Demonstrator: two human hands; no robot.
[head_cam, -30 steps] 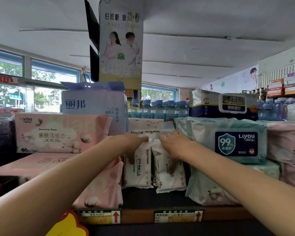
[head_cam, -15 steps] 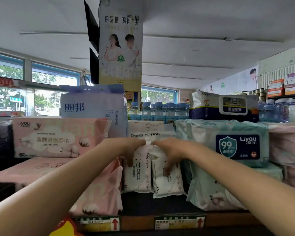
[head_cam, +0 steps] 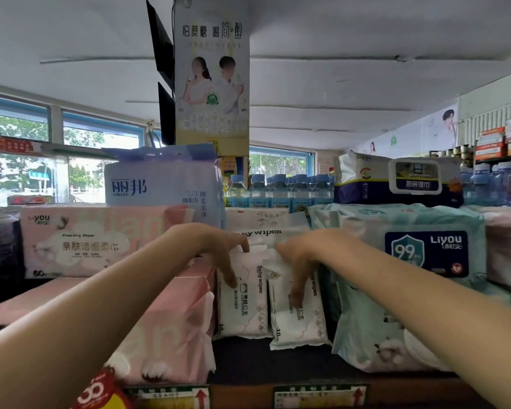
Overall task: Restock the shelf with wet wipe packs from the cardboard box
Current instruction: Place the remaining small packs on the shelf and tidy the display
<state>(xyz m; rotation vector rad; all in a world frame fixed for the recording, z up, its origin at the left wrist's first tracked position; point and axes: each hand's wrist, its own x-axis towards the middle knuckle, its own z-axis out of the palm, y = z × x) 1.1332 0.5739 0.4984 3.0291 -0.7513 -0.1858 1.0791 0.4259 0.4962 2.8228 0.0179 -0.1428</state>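
Two small white baby wipe packs stand upright side by side on the dark shelf, between larger packs. My left hand holds the top of the left wipe pack, fingers down its front and thumb at its top edge. In the same way my right hand holds the right wipe pack, which stands slightly further forward. A third wipe pack lies flat across the top, just behind my hands. The cardboard box is out of view.
Pink tissue packs crowd the left side, with another pink pack and a blue Libang pack above. A teal Liyou pack presses in from the right. Water bottles stand behind. Price tags line the shelf edge.
Both hands slid a little down and forward on the two upright packs; the right pack now stands slightly ahead of the left. The view came closer to the shelf.
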